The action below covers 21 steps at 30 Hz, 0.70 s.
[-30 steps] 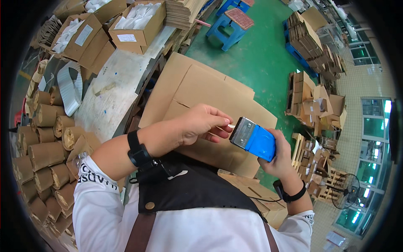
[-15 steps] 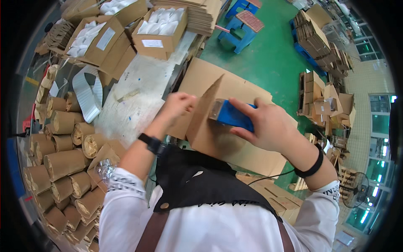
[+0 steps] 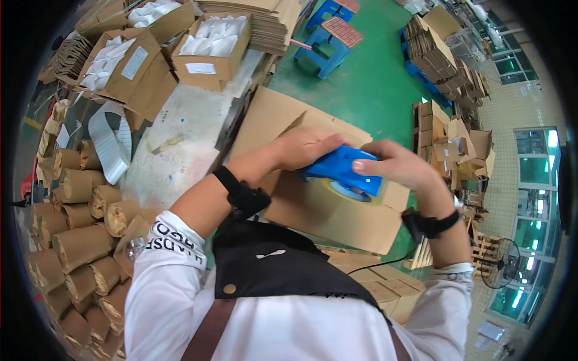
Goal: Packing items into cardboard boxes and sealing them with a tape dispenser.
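Over a flattened-looking brown cardboard box (image 3: 337, 225), I hold a blue tape dispenser (image 3: 346, 165) with a roll of clear yellowish tape on its lower side. My right hand (image 3: 400, 163) is closed round its right end, with the thumb lying on top. Closed at the dispenser's left end is my left hand (image 3: 307, 147), thumb along the blue body; its other fingers are partly hidden. One cardboard flap stands up just behind the left hand, mostly covered by it. Whether the tape touches the box cannot be made out.
Left of the box runs a worn white worktop (image 3: 180, 129). Open cartons of white wrapped items (image 3: 211, 39) stand at its far end. Brown paper rolls (image 3: 84, 240) are piled at the left. Blue stools (image 3: 328, 45), stacked cartons (image 3: 430, 51) and a fan (image 3: 501, 263) stand beyond.
My left hand has moved right, from beside the raised flap to the tape dispenser. The dispenser has turned and its tape roll now shows. The whole view has shifted slightly.
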{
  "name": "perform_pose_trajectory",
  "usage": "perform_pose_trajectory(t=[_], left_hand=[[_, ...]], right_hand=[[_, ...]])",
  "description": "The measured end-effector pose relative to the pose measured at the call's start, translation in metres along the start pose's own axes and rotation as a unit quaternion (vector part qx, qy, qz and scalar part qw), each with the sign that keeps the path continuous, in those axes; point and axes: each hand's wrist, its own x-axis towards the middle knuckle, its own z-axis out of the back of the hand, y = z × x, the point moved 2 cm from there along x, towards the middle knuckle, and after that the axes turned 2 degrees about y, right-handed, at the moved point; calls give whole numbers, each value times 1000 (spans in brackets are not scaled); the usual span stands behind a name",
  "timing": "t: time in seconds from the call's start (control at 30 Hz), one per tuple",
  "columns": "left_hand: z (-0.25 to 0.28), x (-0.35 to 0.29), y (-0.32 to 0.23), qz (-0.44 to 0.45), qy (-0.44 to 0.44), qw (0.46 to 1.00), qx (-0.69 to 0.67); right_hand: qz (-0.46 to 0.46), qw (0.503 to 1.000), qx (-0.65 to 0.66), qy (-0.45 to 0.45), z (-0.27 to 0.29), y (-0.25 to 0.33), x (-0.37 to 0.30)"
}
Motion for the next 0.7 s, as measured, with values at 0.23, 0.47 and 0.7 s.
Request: perform_pose_trajectory(t=[0.23, 0.47, 0.7], left_hand=[[-34, -2, 21, 29, 90, 850, 519], [-45, 0, 2, 80, 133, 792, 591], [-43, 6, 1, 95, 145, 765, 620]], right_hand=[[-20, 978, 202, 43, 11, -88, -68], [-196, 962, 186, -33, 58, -285, -222], [-134, 959, -243, -60, -33, -274, -89]])
